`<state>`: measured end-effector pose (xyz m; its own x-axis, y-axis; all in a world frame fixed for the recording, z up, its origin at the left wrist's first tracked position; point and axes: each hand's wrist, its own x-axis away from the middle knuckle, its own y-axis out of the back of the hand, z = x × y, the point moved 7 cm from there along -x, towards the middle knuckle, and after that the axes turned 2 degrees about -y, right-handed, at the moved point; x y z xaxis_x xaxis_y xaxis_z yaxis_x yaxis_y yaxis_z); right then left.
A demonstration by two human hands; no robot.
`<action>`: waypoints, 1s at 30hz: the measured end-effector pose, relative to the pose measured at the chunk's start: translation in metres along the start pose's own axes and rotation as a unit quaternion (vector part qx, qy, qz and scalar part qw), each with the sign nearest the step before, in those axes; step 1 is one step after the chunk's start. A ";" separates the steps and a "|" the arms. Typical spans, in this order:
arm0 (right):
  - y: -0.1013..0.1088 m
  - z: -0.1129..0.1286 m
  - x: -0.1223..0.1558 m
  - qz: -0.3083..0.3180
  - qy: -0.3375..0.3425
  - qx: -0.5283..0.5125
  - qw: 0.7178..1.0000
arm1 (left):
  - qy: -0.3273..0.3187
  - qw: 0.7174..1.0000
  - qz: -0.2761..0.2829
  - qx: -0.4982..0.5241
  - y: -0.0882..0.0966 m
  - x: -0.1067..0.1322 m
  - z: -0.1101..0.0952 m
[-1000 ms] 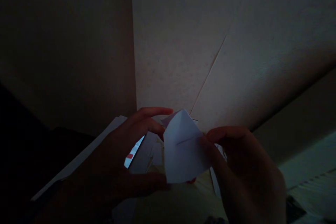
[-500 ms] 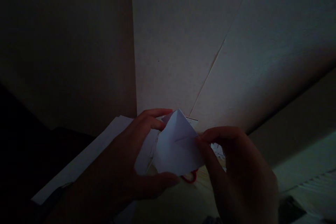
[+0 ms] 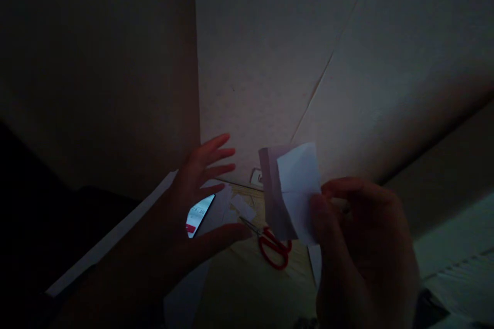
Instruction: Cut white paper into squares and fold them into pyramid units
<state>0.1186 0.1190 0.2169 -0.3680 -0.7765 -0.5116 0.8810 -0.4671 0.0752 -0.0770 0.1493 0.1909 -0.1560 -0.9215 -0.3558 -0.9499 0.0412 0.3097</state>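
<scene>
A folded piece of white paper [image 3: 299, 180] is pinched between the thumb and fingers of my right hand [image 3: 363, 247]. Its lit flap lies over a darker layer, and a crease crosses the flap. My left hand [image 3: 193, 200] is apart from the paper, to its left, with fingers spread and nothing in them. Below the paper, red-handled scissors [image 3: 274, 252] lie on the wooden tabletop [image 3: 239, 293], blades toward the upper left. The paper and my right hand hide part of the table.
Behind my left hand a phone [image 3: 198, 216] with a lit screen rests on white sheets [image 3: 185, 288]. Small paper scraps [image 3: 244, 207] lie near the scissors' tips. A pale wall [image 3: 250, 77] rises behind the table, with a small white object [image 3: 256, 177] at its foot.
My left hand has let go of the paper and opened out. The paper has turned and moved right in my right hand. The phone and more of the scissors now show.
</scene>
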 end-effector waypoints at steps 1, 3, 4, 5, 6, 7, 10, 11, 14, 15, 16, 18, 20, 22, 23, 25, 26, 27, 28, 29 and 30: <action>-0.002 0.000 0.001 0.005 0.001 -0.001 1.000 | 0.018 0.999 0.001 0.036 -0.002 -0.001 0.001; -0.007 -0.001 0.003 0.022 0.001 -0.008 1.000 | 0.047 0.995 0.020 0.086 -0.006 -0.003 -0.003; -0.010 -0.001 0.005 0.033 0.002 -0.016 0.999 | 0.056 0.994 0.024 0.096 -0.007 -0.004 -0.006; -0.013 0.000 0.006 0.044 0.004 -0.023 0.999 | 0.064 0.993 0.033 0.097 -0.007 -0.004 -0.009; -0.016 0.000 0.008 0.053 0.003 -0.029 0.998 | 0.062 0.993 0.027 0.096 -0.005 -0.004 -0.012; -0.018 0.000 0.009 0.058 0.000 -0.033 0.998 | 0.063 0.993 0.022 0.097 -0.003 -0.004 -0.015; -0.022 0.000 0.012 0.064 -0.024 -0.046 0.997 | 0.064 0.990 -0.029 0.125 0.006 -0.004 -0.010; -0.022 0.000 0.012 0.062 -0.031 -0.053 0.996 | 0.060 0.988 -0.045 0.135 0.008 -0.004 -0.006; -0.018 -0.001 0.011 0.035 -0.034 -0.057 0.997 | 0.017 0.989 -0.024 0.147 0.006 -0.007 0.002; -0.016 -0.001 0.011 0.021 -0.030 -0.048 0.998 | 0.024 0.991 -0.030 0.128 0.006 -0.008 0.006; -0.013 -0.002 0.010 0.010 -0.026 -0.039 0.999 | 0.049 0.992 -0.017 0.117 0.004 -0.007 0.010; -0.011 -0.002 0.009 0.004 -0.018 -0.031 0.999 | 0.080 0.990 0.044 0.104 -0.006 -0.005 0.009; -0.010 -0.004 0.009 0.010 -0.027 -0.033 0.999 | 0.079 0.986 0.127 0.069 -0.018 -0.001 -0.002; -0.010 -0.004 0.009 0.017 -0.046 -0.032 0.998 | 0.054 0.978 0.188 0.069 -0.027 0.003 -0.017; -0.011 -0.003 0.010 0.022 -0.054 -0.030 0.998 | 0.047 0.975 0.200 0.085 -0.029 0.004 -0.023; -0.013 0.001 0.011 0.029 -0.051 -0.024 0.998 | 0.046 0.972 0.194 0.124 -0.029 0.002 -0.030; -0.014 0.004 0.012 0.030 -0.044 -0.023 0.998 | 0.048 0.974 0.173 0.138 -0.026 0.000 -0.031; -0.015 0.006 0.012 0.028 -0.038 -0.021 0.999 | 0.049 0.977 0.147 0.146 -0.022 -0.002 -0.030; -0.015 0.008 0.013 0.022 -0.036 -0.017 0.999 | 0.049 0.980 0.120 0.151 -0.019 -0.004 -0.029; -0.015 0.007 0.013 0.015 -0.041 -0.014 0.999 | 0.050 0.982 0.095 0.154 -0.016 -0.005 -0.028; -0.015 0.006 0.014 0.012 -0.051 -0.013 0.999 | 0.050 0.983 0.074 0.158 -0.013 -0.005 -0.026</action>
<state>0.0984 0.1128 0.2135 -0.3749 -0.8268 -0.4194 0.8964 -0.4387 0.0637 -0.0567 0.1432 0.2120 -0.2872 -0.9291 -0.2332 -0.9578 0.2819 0.0566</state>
